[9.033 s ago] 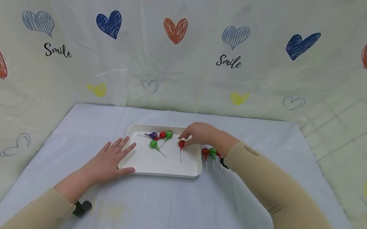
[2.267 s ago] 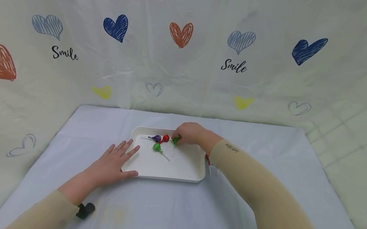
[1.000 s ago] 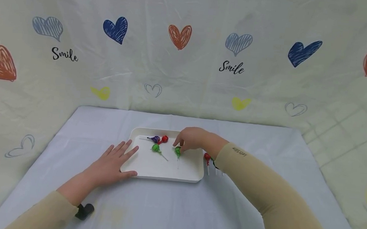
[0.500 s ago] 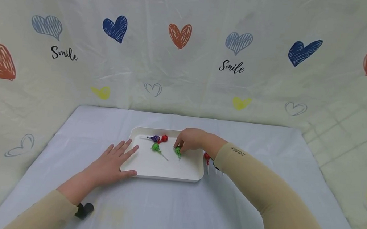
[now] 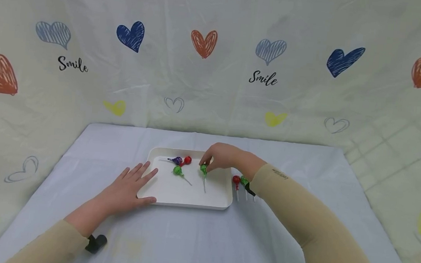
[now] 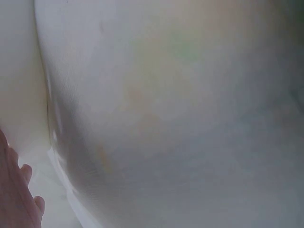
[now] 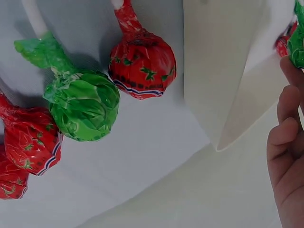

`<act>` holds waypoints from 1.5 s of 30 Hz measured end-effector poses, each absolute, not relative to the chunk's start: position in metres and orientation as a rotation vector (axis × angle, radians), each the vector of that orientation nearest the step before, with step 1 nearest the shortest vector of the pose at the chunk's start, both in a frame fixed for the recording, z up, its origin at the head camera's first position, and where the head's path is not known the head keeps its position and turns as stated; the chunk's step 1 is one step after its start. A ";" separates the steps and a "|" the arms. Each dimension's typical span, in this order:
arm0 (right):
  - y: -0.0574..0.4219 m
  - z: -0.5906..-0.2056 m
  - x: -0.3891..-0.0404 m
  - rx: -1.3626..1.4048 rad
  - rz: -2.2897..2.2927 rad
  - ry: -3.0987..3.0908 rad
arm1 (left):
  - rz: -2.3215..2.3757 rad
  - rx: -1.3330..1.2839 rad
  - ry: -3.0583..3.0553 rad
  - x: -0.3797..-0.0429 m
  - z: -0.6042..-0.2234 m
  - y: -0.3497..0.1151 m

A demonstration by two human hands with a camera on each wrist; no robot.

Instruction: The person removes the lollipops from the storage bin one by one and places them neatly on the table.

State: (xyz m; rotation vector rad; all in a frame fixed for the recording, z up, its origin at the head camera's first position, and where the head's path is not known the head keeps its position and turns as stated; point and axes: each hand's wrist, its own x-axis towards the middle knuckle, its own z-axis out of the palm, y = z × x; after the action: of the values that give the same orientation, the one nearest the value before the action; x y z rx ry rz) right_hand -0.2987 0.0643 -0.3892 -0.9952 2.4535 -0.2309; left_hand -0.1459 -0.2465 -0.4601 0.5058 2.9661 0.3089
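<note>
My left hand (image 5: 126,187) lies with fingers spread on the left rim of a white tray (image 5: 175,195); its fingers (image 6: 19,190) show at the lower left of the left wrist view. With thumb and fingers my right hand (image 5: 223,155) pinches the head of a green lollipop (image 5: 203,168) over the tray's right half, its stick pointing toward me. In the right wrist view this lollipop (image 7: 297,45) is cut off by the edge. Left in the tray lie a purple lollipop (image 5: 176,160), a red lollipop (image 5: 187,160) and another green lollipop (image 5: 178,171).
Several lollipops lie in a row on the white cloth just right of the tray, including a red one (image 5: 236,179) and a green one (image 7: 85,107); my right sleeve (image 5: 294,205) partly covers them. A heart-printed sheet (image 5: 214,86) hangs behind the table.
Nine seconds ago my right hand was at a red lollipop, now gone from the tray. It has since taken the back green lollipop and brought it slightly right. My left hand has stayed put.
</note>
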 end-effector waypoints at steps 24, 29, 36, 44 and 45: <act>0.158 -0.367 -0.288 -0.879 -0.443 2.578 | 0.316 0.491 2.960 -0.142 -0.454 -0.243; 0.192 -0.372 -0.281 -0.806 -0.427 2.604 | 0.314 0.489 2.962 -0.141 -0.453 -0.242; 0.238 -0.381 -0.278 -0.714 -0.388 2.624 | 0.312 0.475 2.963 -0.142 -0.456 -0.244; 0.267 -0.386 -0.276 -0.717 -0.407 2.602 | 0.311 0.495 2.966 -0.143 -0.457 -0.244; 0.267 -0.387 -0.277 -0.707 -0.402 2.597 | 0.309 0.496 2.965 -0.143 -0.457 -0.245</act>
State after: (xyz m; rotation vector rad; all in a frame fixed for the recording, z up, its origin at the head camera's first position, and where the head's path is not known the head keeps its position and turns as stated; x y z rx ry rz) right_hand -0.2768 0.2671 -0.3873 -0.7071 2.5968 -0.4025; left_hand -0.1432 -0.2445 -0.4570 0.4960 2.9654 0.3089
